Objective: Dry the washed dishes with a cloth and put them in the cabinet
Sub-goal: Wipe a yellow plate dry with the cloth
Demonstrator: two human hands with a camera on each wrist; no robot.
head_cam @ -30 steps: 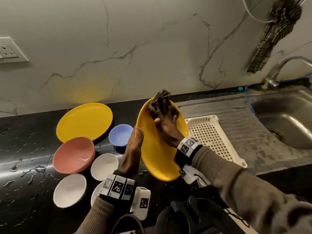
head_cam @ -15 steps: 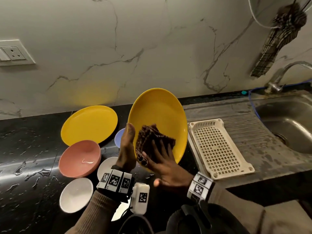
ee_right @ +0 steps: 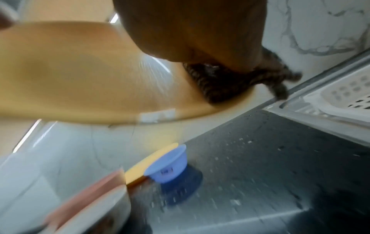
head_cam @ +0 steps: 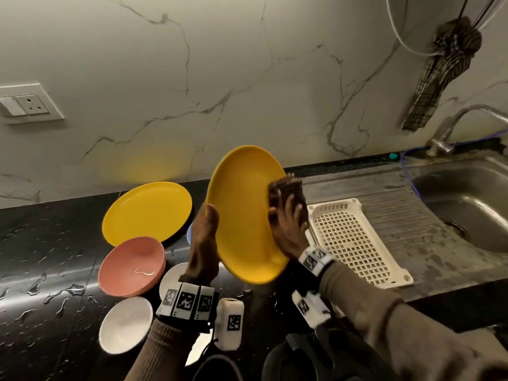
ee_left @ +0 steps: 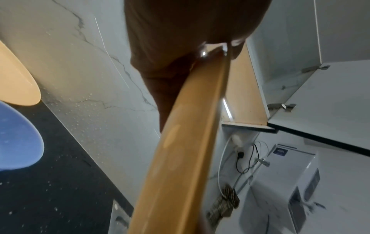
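Note:
My left hand (head_cam: pixel 209 224) grips the left rim of a yellow plate (head_cam: pixel 242 215), thumb on its face, and holds it up over the counter, tilted toward me. Against the plate's right rim my right hand (head_cam: pixel 288 215) holds a dark brown checked cloth (head_cam: pixel 286 189). The left wrist view shows the plate (ee_left: pixel 180 158) edge-on below my left hand (ee_left: pixel 180 39). In the right wrist view the cloth (ee_right: pixel 226 83) is bunched under my right hand (ee_right: pixel 200 31) on the plate (ee_right: pixel 80 76) and hangs over its edge.
On the wet black counter (head_cam: pixel 41 270) lie a second yellow plate (head_cam: pixel 147 211), a pink bowl (head_cam: pixel 132 266), a blue bowl (ee_right: pixel 168 166) and two white bowls (head_cam: pixel 125 328). A white plastic rack (head_cam: pixel 354 243) sits beside the sink (head_cam: pixel 467 204). An open wall cabinet (ee_left: pixel 246 88) hangs overhead.
My right hand has swept the cloth from the plate's top down to its lower middle and now to its right rim. The left hand has turned the plate.

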